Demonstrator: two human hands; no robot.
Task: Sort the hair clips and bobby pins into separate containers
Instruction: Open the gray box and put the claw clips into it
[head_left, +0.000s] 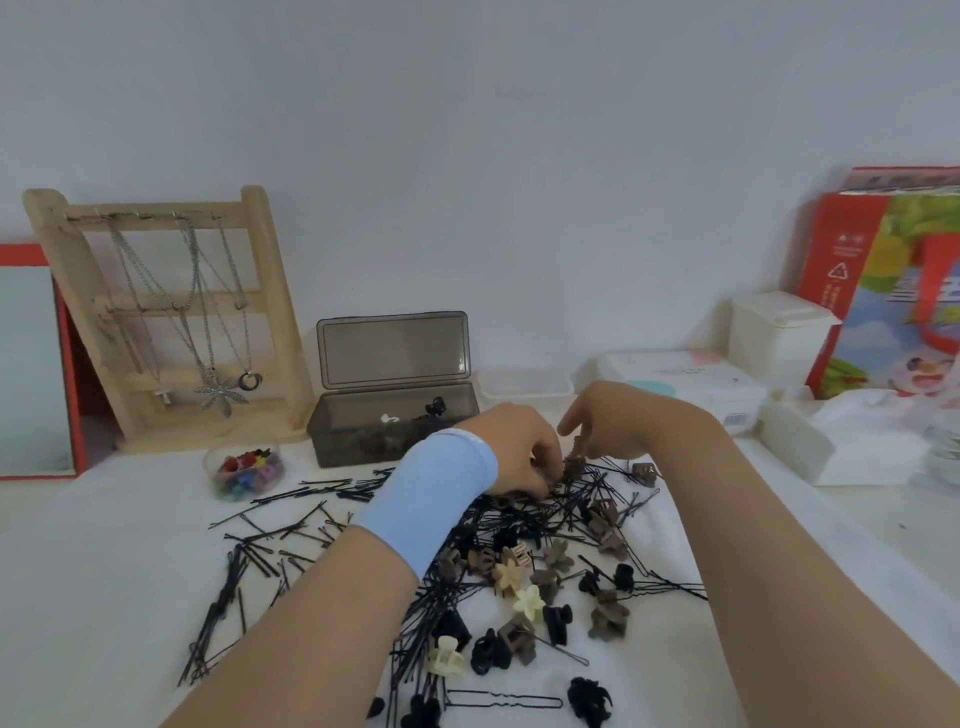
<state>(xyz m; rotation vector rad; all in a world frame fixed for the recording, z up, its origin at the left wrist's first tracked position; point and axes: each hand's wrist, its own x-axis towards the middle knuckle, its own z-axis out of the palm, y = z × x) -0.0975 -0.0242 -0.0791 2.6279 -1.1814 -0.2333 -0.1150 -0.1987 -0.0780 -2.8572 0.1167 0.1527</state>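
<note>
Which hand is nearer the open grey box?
Left. The left hand is just right of the grey box; the right hand sits farther right, beyond the left.

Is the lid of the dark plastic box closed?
No, the lid stands raised behind the box, and a few clips show inside.

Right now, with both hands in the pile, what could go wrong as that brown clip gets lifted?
The brown clip that the right hand seems to pinch sits among tangled bobby pins; some may snag and ride along into the dark box.
The left hand is dug into the pile and could scatter pins.
The bowl of coloured clips stands near the left forearm and could be knocked.
</note>
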